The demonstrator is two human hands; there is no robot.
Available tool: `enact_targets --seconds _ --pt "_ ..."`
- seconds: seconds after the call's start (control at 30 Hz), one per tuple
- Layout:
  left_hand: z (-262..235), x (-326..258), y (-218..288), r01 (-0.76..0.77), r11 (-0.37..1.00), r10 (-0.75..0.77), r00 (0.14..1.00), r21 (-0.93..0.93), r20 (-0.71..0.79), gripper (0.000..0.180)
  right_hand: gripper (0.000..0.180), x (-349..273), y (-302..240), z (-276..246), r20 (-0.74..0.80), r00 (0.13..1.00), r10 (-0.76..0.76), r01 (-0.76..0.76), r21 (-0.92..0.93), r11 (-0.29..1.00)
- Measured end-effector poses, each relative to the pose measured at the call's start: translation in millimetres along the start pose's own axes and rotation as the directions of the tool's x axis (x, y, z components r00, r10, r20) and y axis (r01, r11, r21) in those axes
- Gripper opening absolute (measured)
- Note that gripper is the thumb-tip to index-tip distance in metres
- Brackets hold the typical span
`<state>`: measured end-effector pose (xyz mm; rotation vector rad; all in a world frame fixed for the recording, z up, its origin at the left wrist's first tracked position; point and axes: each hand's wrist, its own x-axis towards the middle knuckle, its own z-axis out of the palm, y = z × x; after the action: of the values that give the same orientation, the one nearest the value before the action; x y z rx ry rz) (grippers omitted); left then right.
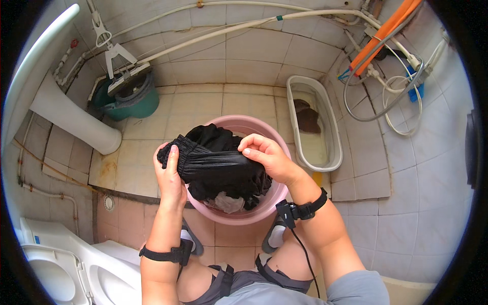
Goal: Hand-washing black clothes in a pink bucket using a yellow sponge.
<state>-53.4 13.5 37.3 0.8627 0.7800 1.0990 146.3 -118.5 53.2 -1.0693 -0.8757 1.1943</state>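
Holding a black garment above the pink basin, we have its gathered, elastic-looking band at the left and a smoother stretch of cloth drawn out to the right. Our left hand grips the band, thumb pressed on top and the other fingers curled round the outer side, their tips partly hidden. Our right hand seems to pinch the cloth's upper edge between thumb and forefinger, its other fingers bent. More dark fabric lies heaped beneath, and a pale cloth shows near the basin's front rim. We judge the step in hand to be handling the garment by its band and straightening it out. In our view, the next move calls for a secure left hold and a fresh right pinch along the edge, without dragging the heap below.
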Motion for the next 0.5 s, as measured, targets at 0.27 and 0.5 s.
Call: enact_targets --seconds 0.27,0.5 --pt "-2.7 -1.4 -1.4 0.057 0.998 -0.057 0.998 0.011 0.006 0.035 0.024 -2.2 2.0 -12.6 0.011 1.000 -0.018 0.018 0.031 0.999" --pt "4.8 -3.2 -3.0 0.414 0.863 -0.365 0.907 -0.290 0.209 0.031 0.072 -2.7 14.6 8.0 0.046 0.975 -0.217 0.194 -0.650 0.735"
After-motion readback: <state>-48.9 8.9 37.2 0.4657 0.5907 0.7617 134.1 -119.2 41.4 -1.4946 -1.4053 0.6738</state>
